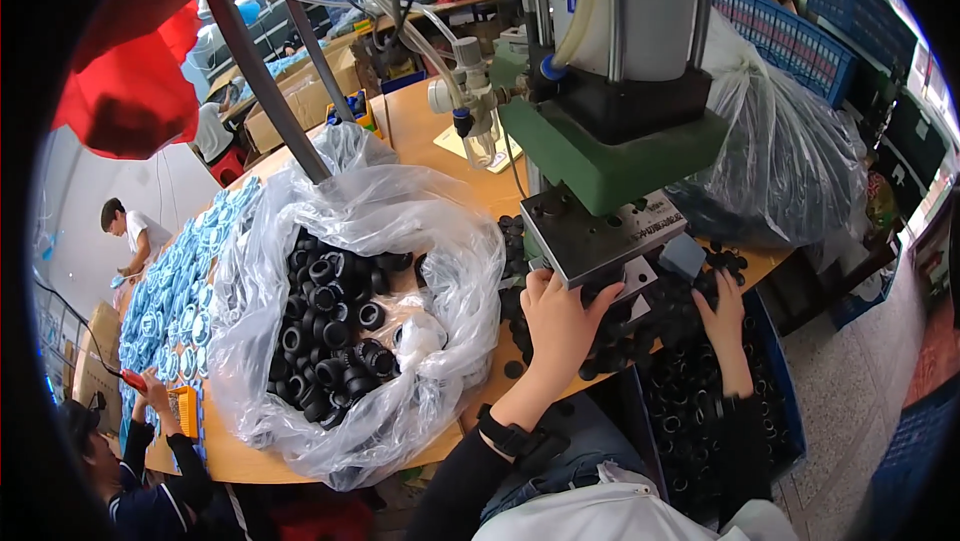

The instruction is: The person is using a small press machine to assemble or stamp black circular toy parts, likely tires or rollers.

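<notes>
My left hand (555,326) is at the front edge of the press's dark metal block (590,243), its thumb spread away from the fingers. Some of its fingertips are hidden at the block, and nothing shows in the hand. Further right, my right hand (724,316) has its fingers apart over small black round parts (640,326) on the table. Just beyond its fingertips is a blue-grey block (683,256). A pale metal piece (637,276) lies below the dark block, between my hands. The green press head (620,156) stands above.
An open clear plastic bag (455,241) of black rings (325,341) lies left on the wooden table (455,166). Beyond are many light-blue parts (165,311); two people work there. A blue-edged bin (785,381) of black rings sits below my right arm. Another large bag (780,141) stands right.
</notes>
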Motion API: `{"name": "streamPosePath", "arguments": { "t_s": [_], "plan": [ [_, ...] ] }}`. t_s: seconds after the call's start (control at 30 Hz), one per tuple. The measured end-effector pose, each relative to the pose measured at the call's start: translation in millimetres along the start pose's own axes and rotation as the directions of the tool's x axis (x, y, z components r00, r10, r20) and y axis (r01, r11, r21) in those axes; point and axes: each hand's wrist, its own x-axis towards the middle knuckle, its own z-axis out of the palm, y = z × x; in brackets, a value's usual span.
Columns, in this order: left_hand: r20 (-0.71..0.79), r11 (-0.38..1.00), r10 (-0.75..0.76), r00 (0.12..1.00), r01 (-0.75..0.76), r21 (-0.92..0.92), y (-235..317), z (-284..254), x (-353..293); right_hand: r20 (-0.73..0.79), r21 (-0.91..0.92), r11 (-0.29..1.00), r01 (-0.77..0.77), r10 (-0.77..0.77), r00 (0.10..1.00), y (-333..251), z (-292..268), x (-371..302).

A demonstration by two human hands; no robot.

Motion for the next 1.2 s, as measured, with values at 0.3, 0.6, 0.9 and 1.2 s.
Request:
{"name": "streamPosePath", "arguments": {
  "t_s": [0.3, 0.6, 0.9, 1.2],
  "plan": [
    [0.013, 0.981, 0.007, 1.000, -0.004, -0.195, -12.4, -47.0, -24.0, 0.171, -0.162, 0.970, 0.179, -0.151, 0.974, 0.4, 81.4, 42.4],
    [-0.205, 0.978, -0.200, 0.958, 0.209, 0.023, -152.0, -94.9, -15.5, 0.243, 0.280, 0.956, 0.089, -0.160, 0.957, -40.5, 14.8, 27.1],
    [0.240, 0.929, -0.129, 0.962, 0.033, 0.368, -245.1, -38.9, 37.3, 0.171, 0.908, 0.408, -0.097, -0.150, 0.974, -174.8, -28.3, 30.8],
    [0.057, 0.961, -0.250, 0.967, 0.241, 0.136, -252.5, -78.6, 21.8, 0.022, 0.775, 0.630, 0.043, -0.096, 0.995, -174.8, 1.2, 23.2]
  ]
}}
